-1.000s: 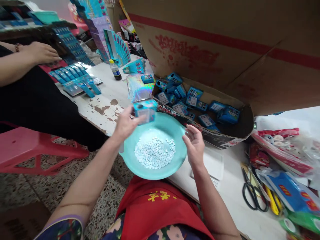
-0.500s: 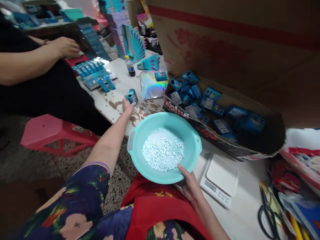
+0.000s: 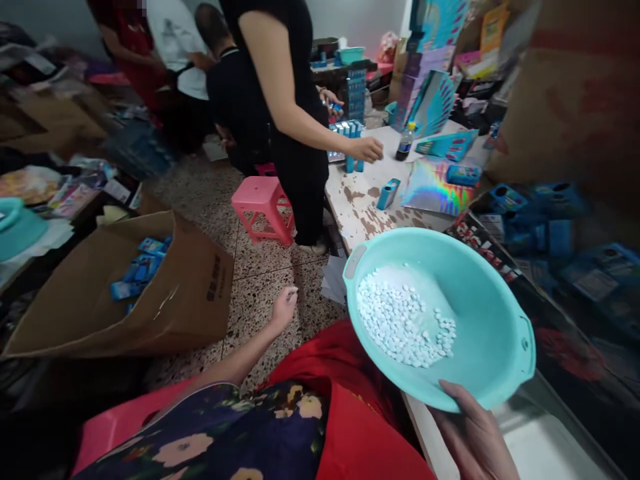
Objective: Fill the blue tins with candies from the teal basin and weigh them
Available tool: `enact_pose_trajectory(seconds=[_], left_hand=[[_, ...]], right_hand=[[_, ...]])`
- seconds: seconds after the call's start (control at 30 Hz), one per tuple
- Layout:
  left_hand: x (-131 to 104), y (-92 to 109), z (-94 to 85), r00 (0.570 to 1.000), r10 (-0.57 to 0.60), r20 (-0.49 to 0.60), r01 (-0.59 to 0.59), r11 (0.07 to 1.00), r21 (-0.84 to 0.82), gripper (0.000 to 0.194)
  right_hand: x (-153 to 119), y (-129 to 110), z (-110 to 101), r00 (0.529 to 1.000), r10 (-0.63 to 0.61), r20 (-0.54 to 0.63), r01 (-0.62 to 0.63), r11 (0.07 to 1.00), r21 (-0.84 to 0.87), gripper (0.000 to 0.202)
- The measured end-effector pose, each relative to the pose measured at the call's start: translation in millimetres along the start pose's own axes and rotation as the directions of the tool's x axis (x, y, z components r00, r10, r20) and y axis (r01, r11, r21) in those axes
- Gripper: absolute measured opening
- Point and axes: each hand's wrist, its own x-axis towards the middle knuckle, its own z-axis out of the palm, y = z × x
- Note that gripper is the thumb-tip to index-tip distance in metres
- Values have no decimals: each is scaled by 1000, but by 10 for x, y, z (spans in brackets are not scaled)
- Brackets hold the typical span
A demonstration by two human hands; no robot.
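Note:
My right hand (image 3: 473, 427) grips the near rim of a turquoise plastic basin (image 3: 480, 320), thumb over the edge and fingers underneath. Small pale tablets (image 3: 400, 320) lie in a layer on its bottom, and the basin tilts a little. Out to the left, above the floor, my left hand (image 3: 285, 308) is closed with its fingertips together; whether a small thing is between them is hidden. A small blue box (image 3: 389, 194) stands on the table (image 3: 357, 217) beyond the basin.
A carton (image 3: 200, 293) holding blue boxes stands at left. Pink stools (image 3: 260, 200) are on the floor. A co-worker's hand (image 3: 364, 149) reaches over the table near a dark bottle (image 3: 405, 143). At right, a black box (image 3: 500, 267) holds more blue boxes.
My left hand has let go of the small blue box on the table and moved back left over the floor. The view has turned left. My right hand still holds the basin.

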Motion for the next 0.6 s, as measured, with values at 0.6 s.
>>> enact_pose_trajectory(seconds=[0.6], left_hand=[[387, -960, -1131, 896, -351, -272, 278, 921, -274, 20]], right_hand=[[475, 307, 2132, 839, 314, 445, -137, 912, -386, 78]])
